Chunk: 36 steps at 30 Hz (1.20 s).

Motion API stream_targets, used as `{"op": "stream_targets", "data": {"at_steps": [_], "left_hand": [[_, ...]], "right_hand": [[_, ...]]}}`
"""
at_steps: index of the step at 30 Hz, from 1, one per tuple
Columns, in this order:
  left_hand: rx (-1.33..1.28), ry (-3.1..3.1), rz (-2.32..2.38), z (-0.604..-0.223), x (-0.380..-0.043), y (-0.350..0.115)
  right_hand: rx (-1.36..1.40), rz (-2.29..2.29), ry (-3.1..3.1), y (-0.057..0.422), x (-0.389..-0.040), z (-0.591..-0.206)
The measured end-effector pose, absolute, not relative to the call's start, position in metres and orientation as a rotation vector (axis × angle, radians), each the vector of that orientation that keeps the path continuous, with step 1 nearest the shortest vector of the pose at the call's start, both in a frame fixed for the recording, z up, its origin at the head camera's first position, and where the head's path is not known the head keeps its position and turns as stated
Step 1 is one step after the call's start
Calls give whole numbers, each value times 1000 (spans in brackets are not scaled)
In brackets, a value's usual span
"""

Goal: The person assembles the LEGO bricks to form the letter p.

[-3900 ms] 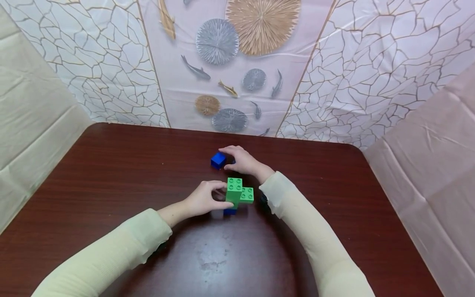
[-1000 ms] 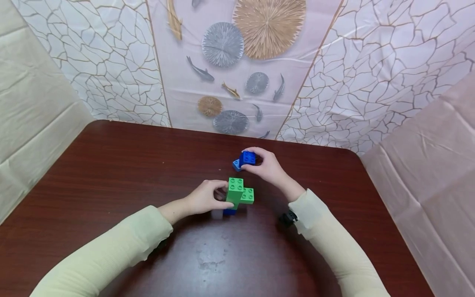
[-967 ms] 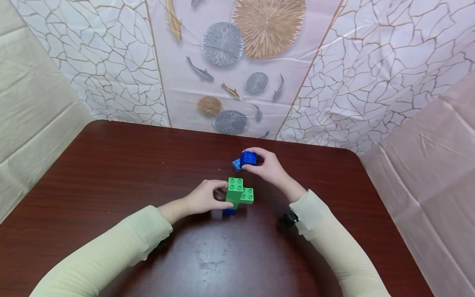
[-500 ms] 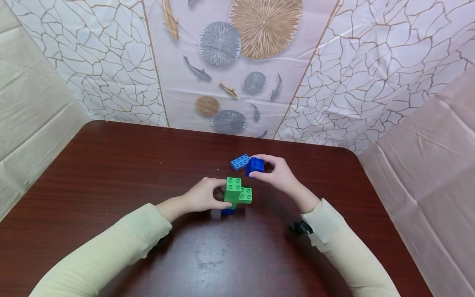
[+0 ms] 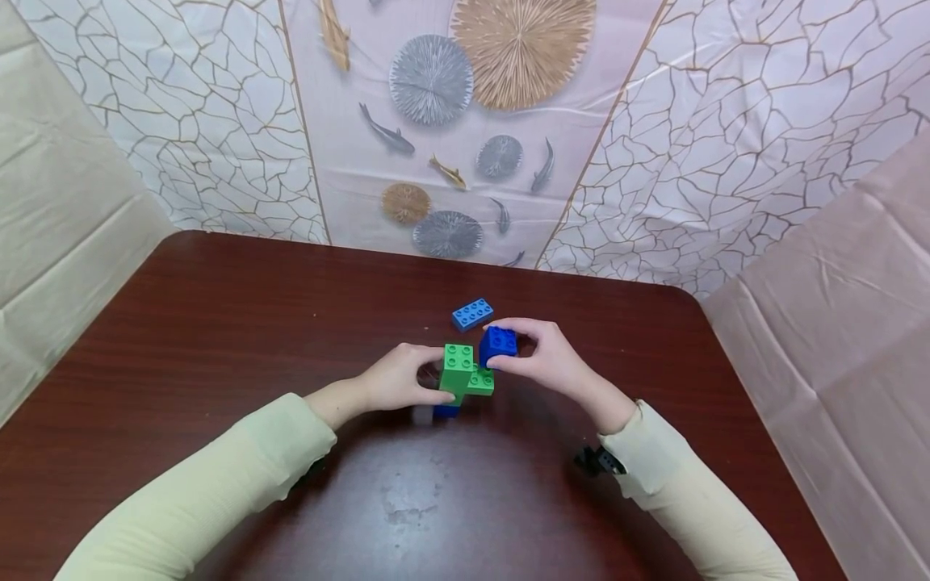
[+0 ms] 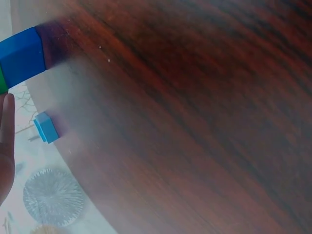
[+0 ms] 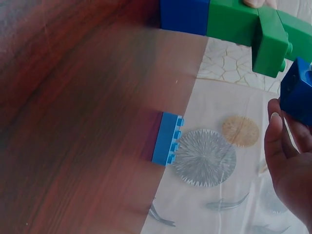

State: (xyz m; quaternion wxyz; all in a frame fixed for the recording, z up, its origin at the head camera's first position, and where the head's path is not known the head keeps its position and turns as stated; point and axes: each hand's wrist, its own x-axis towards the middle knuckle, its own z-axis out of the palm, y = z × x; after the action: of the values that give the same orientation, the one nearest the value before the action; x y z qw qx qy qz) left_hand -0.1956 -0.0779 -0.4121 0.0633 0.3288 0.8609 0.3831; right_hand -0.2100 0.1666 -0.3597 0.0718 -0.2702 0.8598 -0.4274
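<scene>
My left hand (image 5: 398, 378) grips a stack of toy building bricks by its green column (image 5: 456, 378). A blue brick (image 7: 184, 16) forms the bottom of that stack, on the table. From the column a green brick (image 7: 271, 44) juts out to the right with its studs showing. Between thumb and fingers my right hand (image 5: 545, 355) pinches a dark blue brick (image 5: 498, 345). It hangs just above the jutting green brick, and in the right wrist view a small gap parts the two. Only a few fingers of each hand show in the wrist views.
On the dark wooden table (image 5: 218, 323), behind the stack, lies a lighter blue brick (image 5: 472, 314) with two rows of studs. A patterned cloth (image 5: 450, 202) hangs along the table's back edge. A black strap (image 5: 601, 461) is on the right wrist.
My right hand took hold of the dark blue brick at the back and brought it right and nearer, over the jutting green brick. The lighter blue brick came into view. My left hand stayed put.
</scene>
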Motion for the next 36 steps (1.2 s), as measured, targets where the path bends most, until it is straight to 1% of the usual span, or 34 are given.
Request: {"op": "stream_targets", "data": {"at_steps": [7, 16, 36], "left_hand": [[1001, 2591, 1169, -413, -196, -77], [1038, 2632, 1184, -416, -196, -77], [998, 2635, 1210, -418, -194, -78]], "right_hand": [[-869, -1244, 2591, 168, -205, -365], [-1057, -1140, 2694, 167, -198, -363], [-1075, -1074, 2692, 168, -193, -360]]}}
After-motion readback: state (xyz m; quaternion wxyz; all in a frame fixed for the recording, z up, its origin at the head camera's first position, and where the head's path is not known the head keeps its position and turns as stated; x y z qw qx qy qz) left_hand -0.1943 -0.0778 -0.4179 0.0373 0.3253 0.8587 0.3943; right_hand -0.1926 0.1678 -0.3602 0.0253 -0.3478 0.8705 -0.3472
